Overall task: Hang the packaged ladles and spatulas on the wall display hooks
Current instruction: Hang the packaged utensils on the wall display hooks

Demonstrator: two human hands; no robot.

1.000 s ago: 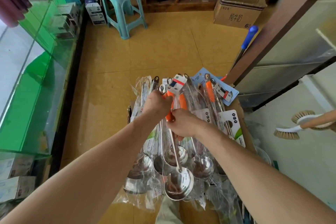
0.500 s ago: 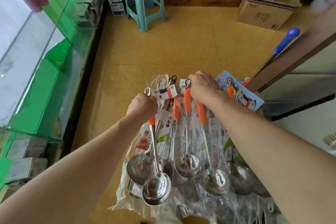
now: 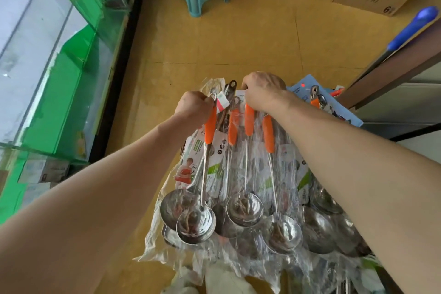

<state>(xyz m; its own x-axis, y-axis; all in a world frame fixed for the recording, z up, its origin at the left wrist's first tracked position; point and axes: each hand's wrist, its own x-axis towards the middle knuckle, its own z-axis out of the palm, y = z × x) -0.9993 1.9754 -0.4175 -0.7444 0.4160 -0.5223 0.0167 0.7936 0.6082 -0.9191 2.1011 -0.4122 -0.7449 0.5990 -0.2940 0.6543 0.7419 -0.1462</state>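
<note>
Left hand grips one orange-handled ladle by its top; right hand curls round the tops of neighbouring ladles.

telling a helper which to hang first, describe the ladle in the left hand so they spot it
Right of the green glass display counter lies a heap of plastic-wrapped steel ladles with orange handles. Pick the orange-handled steel ladle whose top the left hand grips. It is the leftmost orange handle, and its bowl overlaps another bowl at the heap's left edge.
</note>
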